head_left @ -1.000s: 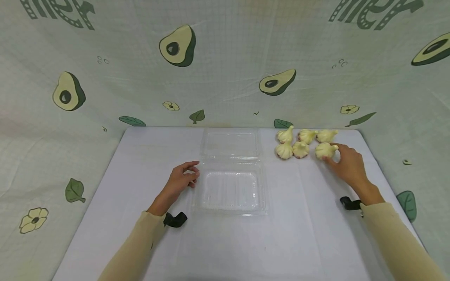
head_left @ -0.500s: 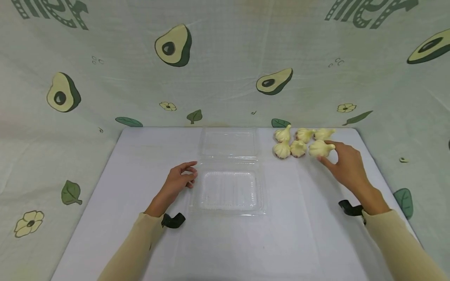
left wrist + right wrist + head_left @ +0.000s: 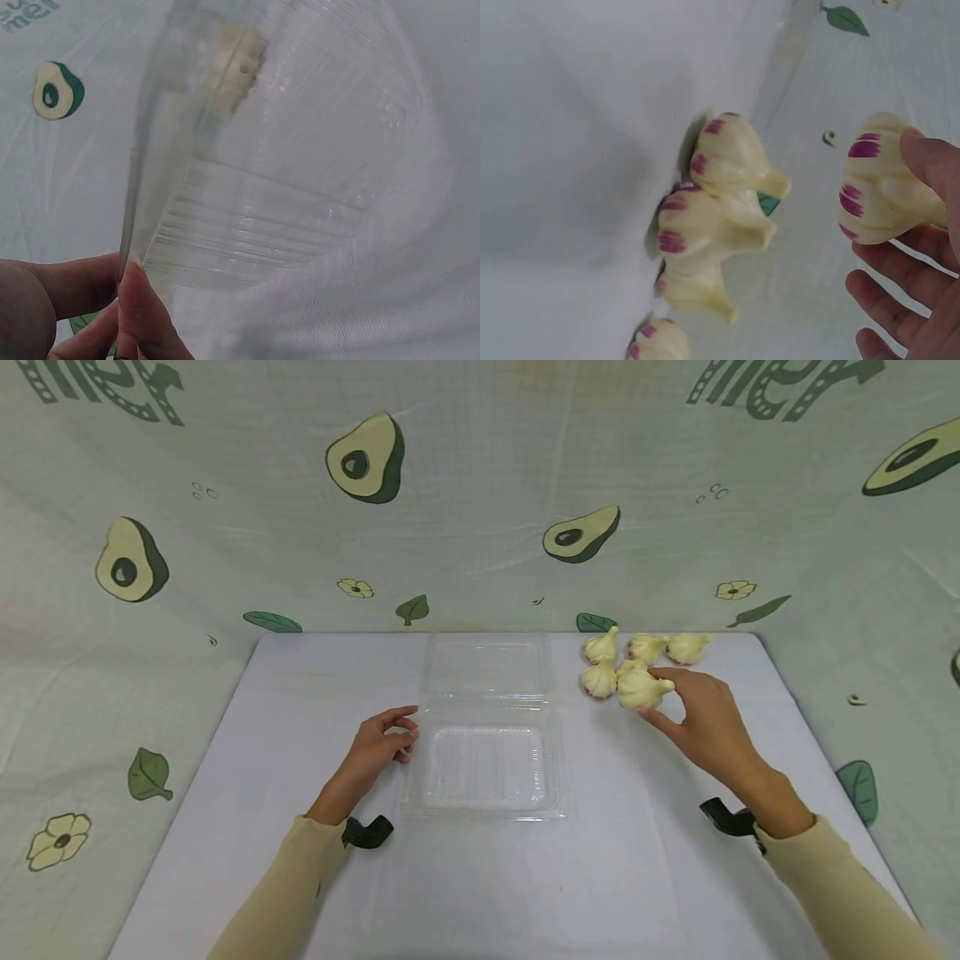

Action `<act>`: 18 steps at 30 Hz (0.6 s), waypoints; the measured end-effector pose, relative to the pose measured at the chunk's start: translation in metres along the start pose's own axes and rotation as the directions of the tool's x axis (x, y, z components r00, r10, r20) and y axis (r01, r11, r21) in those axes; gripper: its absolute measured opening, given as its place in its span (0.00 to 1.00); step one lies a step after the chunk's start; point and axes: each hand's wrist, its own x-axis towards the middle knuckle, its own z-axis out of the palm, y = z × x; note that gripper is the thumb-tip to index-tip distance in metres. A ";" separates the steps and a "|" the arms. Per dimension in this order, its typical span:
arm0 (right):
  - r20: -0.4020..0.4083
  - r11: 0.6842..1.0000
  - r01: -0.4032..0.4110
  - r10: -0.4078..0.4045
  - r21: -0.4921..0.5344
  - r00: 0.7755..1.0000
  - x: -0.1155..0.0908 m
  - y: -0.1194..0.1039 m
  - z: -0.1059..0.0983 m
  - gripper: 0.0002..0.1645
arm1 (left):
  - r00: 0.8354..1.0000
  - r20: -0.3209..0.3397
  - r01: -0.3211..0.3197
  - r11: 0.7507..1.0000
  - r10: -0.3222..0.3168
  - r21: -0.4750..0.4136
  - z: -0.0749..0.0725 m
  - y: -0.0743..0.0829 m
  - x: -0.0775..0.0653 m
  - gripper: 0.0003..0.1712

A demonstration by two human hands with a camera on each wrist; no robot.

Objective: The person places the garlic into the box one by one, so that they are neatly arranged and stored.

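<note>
My right hand (image 3: 708,722) holds a garlic bulb (image 3: 641,691), cream with purple streaks, between thumb and fingers. In the right wrist view this bulb (image 3: 881,180) appears raised, its purple-marked base facing away from the palm. More garlic bulbs (image 3: 598,681) sit grouped at the table's back right, and the held one overlaps one of them in the head view. A clear plastic clamshell box (image 3: 483,768) lies open at the middle, its lid (image 3: 487,664) folded back. My left hand (image 3: 375,747) pinches the box's left rim, as the left wrist view shows.
The white table (image 3: 480,893) ends at the back against a hanging cloth (image 3: 465,485) printed with avocados and leaves. Black wrist mounts (image 3: 369,832) stick out from both sleeves, close over the tabletop.
My right hand has lifted the garlic bulb and carried it left, in front of the other bulbs. My left hand stays at the box's edge. The head view has shifted slightly.
</note>
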 end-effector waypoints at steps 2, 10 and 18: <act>0.001 1.000 0.028 -0.028 0.000 1.000 0.000 -0.006 0.002 0.37 | 1.000 -0.001 0.002 1.000 -0.002 -0.005 0.000 -0.001 0.001 0.27; 0.020 0.993 0.114 -0.114 0.023 0.993 0.000 -0.028 0.010 0.38 | 1.000 0.000 0.003 1.000 -0.003 -0.020 0.000 -0.001 0.000 0.28; 0.054 0.982 0.181 -0.183 0.046 0.982 0.005 -0.047 0.018 0.38 | 1.000 0.003 -0.003 1.000 0.003 -0.017 0.000 0.000 0.000 0.28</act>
